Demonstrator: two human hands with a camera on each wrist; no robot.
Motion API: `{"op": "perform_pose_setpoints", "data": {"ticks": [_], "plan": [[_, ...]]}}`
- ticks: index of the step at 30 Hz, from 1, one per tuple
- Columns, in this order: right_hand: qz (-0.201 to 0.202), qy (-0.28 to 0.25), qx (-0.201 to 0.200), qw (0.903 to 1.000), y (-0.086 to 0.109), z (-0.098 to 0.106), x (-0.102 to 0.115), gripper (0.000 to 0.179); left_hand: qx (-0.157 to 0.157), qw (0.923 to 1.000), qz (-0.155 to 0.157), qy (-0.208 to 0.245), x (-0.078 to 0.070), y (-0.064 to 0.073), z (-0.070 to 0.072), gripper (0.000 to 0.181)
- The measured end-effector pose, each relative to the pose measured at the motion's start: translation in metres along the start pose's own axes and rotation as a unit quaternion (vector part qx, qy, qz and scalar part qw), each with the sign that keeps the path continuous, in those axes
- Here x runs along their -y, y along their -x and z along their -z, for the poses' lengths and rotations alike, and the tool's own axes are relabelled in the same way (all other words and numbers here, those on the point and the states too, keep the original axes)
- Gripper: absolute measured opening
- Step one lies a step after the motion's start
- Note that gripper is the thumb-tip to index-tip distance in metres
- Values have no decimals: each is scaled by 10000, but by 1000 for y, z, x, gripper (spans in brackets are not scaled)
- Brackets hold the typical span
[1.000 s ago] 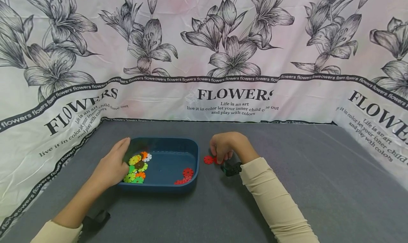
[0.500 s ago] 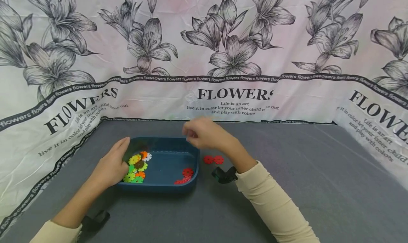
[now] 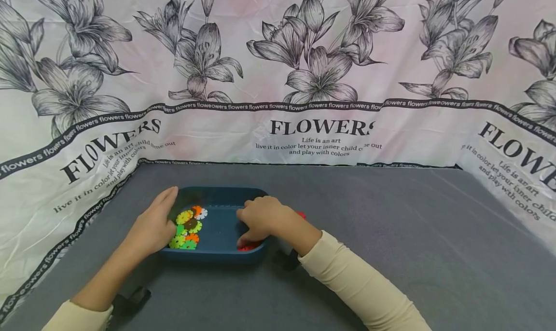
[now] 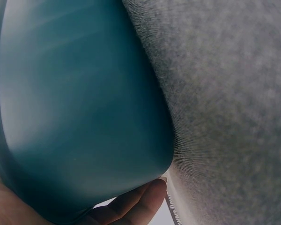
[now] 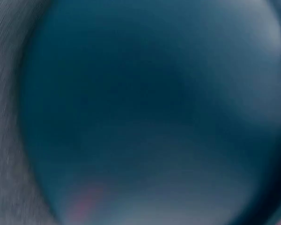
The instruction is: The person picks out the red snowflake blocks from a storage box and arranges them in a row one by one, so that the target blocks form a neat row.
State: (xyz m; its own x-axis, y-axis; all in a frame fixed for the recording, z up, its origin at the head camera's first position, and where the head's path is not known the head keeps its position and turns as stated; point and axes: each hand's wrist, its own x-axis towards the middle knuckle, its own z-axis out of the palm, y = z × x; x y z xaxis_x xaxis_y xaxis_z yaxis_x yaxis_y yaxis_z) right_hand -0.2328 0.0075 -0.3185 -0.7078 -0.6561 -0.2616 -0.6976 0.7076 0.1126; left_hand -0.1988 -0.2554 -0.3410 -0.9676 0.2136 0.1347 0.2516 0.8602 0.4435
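Observation:
A dark blue plastic tray [image 3: 208, 257] lies on the grey cloth. My left hand [image 3: 149, 225] grips its left end, thumb over the rim and fingers around the outside; in the left wrist view the fingertips [image 4: 152, 199] touch the tray's outer wall. My right hand [image 3: 262, 220] reaches over the right rim into the tray, thumb and forefinger spread apart. Below the thumb show red notched plastic discs [image 3: 249, 248], partly covered by that hand. No piece is visible between its fingers. Yellow, green, orange, white and brown flower-shaped discs [image 3: 189, 223] cluster at the tray's left side.
Just right of the tray, a red disc [image 3: 301, 215] peeks out behind the right forearm. Grey cloth [image 3: 412, 225] stretches to the right. A white curtain printed with flowers [image 3: 321, 138] closes off the back and sides. The right wrist view is blurred.
My right hand left the red discs beside the tray, rose over the right rim and came down inside it, thumb and forefinger now apart. The left hand stays on the tray.

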Motion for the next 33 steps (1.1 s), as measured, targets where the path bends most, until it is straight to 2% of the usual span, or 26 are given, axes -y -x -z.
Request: {"op": "perform_pose_setpoints", "data": {"ticks": [2,5,8,10,13,16,20,22,23,30,33], "plan": [[-59,138,151,9998,0,0,4,69,3,10000,-12,3,1,0,0,79],[55,-98,393,9992,1,3,7,63,6,10000,-17,6,1,0,1,79],[497,-545,571,9956,2,5,5,45,5,10000,-19,4,0,0,1,79],[924,-858,632,9900,2,6,4,32,2,10000,-4,-10,0,0,1,79],[1684,-1352,634,9743,0,6,2,19,-7,10000,3,-32,0,-1,0,79],[2348,-1889,778,9503,-3,5,1,18,-1,10000,3,-41,0,-1,0,79],[2830,-2389,1228,9207,-7,3,-2,22,34,10000,14,0,1,-1,0,80],[2870,-2556,1421,9122,-7,3,-4,24,50,10000,19,22,1,0,0,80],[2828,-2598,1485,9113,-7,3,-5,24,55,10000,17,27,2,0,0,80],[1985,-2874,1857,9185,-1,5,-9,53,35,10000,-8,25,2,0,0,80],[2216,-3136,1888,9038,-3,6,-12,42,39,10000,-5,26,2,-1,0,80]]}}
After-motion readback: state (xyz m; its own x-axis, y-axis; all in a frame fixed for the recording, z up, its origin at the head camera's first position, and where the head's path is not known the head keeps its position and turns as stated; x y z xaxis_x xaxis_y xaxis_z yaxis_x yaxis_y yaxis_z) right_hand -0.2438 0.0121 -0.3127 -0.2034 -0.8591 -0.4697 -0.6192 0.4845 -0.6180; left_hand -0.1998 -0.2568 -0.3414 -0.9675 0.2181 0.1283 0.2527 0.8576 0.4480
